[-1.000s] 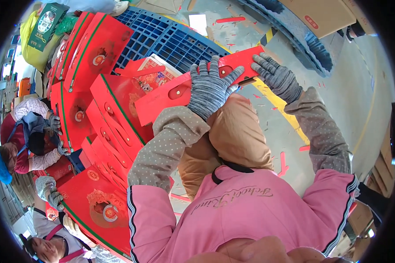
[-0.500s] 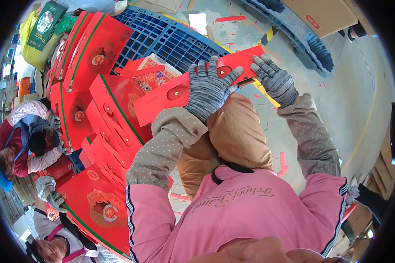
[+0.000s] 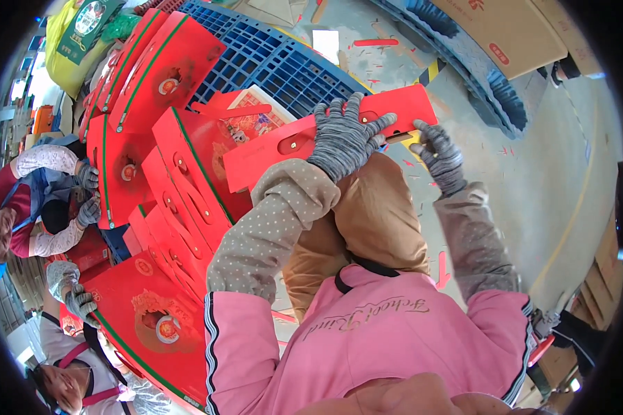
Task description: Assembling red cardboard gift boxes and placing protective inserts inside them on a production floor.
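A long red carton (image 3: 266,155) with round button-like fittings lies slanted across my knees. My left hand (image 3: 346,135), in a grey knit glove, rests on its top face with fingers spread. At its far right end, my right hand (image 3: 441,159), gloved alike, is bent at the corner with fingertips close to the edge. Thumb and fingers stand apart there, and nothing shows between them. A dark gap and a brown edge (image 3: 398,138) show along the carton's side between my hands. The carton's underside is hidden.
Red cartons (image 3: 180,187) with green edges stand stacked at my left. Two co-workers hold other red cartons there, one gloved hand (image 3: 81,304) on a large one (image 3: 124,290). A blue plastic pallet (image 3: 256,59) lies beyond. Red scraps (image 3: 376,42) litter the floor; a brown box (image 3: 505,34) sits far right.
My right hand has drawn back from the carton's end face to its near corner, fingers more bent. My left hand keeps its spread hold. The whole view has shifted slightly.
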Available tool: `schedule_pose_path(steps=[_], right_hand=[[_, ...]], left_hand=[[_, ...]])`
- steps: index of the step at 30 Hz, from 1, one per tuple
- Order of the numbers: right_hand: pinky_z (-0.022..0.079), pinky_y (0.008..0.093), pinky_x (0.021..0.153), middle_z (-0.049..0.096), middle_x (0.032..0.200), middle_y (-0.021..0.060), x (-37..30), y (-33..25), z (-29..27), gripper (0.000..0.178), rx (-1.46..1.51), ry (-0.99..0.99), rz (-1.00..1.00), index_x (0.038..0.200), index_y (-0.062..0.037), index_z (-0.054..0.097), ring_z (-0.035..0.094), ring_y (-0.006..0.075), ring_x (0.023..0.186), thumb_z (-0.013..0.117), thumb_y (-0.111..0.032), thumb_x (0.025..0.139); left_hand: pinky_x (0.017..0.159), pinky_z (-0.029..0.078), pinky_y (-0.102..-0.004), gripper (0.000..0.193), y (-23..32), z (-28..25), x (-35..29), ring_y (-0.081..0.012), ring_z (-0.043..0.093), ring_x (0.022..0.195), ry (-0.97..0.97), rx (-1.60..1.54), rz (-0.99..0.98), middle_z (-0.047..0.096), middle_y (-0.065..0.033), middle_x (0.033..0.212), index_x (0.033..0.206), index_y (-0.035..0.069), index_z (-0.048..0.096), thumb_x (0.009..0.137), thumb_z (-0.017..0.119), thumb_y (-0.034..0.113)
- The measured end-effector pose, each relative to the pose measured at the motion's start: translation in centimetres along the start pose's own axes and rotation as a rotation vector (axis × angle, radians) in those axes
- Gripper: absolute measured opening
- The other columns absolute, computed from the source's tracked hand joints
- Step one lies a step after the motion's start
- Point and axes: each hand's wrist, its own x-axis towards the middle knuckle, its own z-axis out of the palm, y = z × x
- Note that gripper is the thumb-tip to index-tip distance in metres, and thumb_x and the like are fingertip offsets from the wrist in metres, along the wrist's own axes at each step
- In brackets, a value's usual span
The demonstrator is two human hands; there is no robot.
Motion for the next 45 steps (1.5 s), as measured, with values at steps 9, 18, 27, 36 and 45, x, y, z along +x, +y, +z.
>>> schedule_pose_path(steps=[9,18,27,36,45], right_hand=[[0.041,0.0225,0.047,0.055,0.06,0.0017,-0.7,-0.1,5.8,0.019,0.756,0.164,0.423,0.087,-0.003,0.055,0.051,0.0087,0.05,0.066,-0.018,0.086],[0.04,0.022,0.046,0.055,0.068,0.0012,0.5,-1.4,8.3,0.014,1.16,0.401,0.467,0.087,-0.0088,0.052,0.051,0.0098,0.052,0.065,-0.013,0.085],[0.042,0.0215,0.048,0.053,0.066,0.0016,0.9,3.1,8.2,0.011,0.981,0.511,0.393,0.075,-0.0107,0.054,0.051,0.0101,0.057,0.059,-0.016,0.083],[0.043,0.0207,0.052,0.057,0.075,0.0018,6.8,0.6,8.3,0.027,0.977,-0.055,0.303,0.112,-0.0079,0.059,0.052,0.0093,0.062,0.058,-0.011,0.085],[0.041,0.0208,0.056,0.06,0.085,0.001,12.9,-1.6,3.3,0.054,0.365,-0.599,0.09,0.133,-0.012,0.049,0.05,0.0067,0.066,0.056,-0.002,0.081]], left_hand=[[0.101,0.02,-0.0527,0.047,0.5,0.3,-0.3,-0.0319,0.037,0.12,0.17,-0.101,-0.008,0.039,-0.015,0.13,0.122,0.04,0.056,0.076,0.06,0.049],[0.098,0.026,-0.0503,0.044,-0.4,0.0,0.1,-0.0345,0.038,0.114,0.321,-0.241,0.009,0.044,-0.0164,0.118,0.109,0.029,0.065,0.068,0.068,0.042],[0.101,0.02,-0.0619,0.053,0.9,5.6,0.9,-0.0482,0.033,0.123,0.426,-0.402,0.055,0.037,-0.0312,0.132,0.115,0.029,0.062,0.065,0.069,0.045],[0.104,0.017,-0.0602,0.063,0.3,2.3,0.4,-0.0478,0.033,0.124,0.155,-0.337,-0.022,0.038,-0.0284,0.134,0.121,0.033,0.058,0.063,0.067,0.057],[0.103,0.02,-0.0594,0.053,-1.6,2.2,1.3,-0.0463,0.036,0.122,0.18,-0.157,-0.415,0.041,-0.0267,0.131,0.126,0.031,0.053,0.077,0.055,0.052]])
